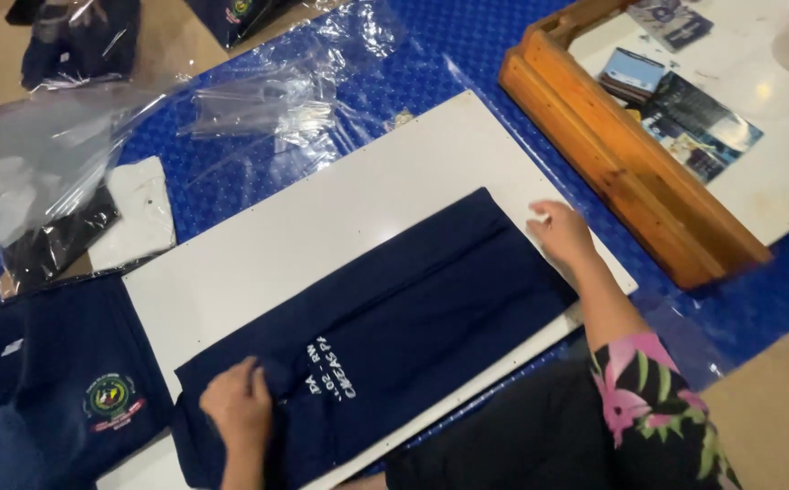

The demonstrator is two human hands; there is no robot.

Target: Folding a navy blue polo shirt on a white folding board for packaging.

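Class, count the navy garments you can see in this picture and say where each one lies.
4. One folded navy garment on the white board under both hands; one with a badge at lower left; two bagged, at top left and top centre. Others may be hidden.

Single head view looks steeply down, apparently close, over the white board (340,209).
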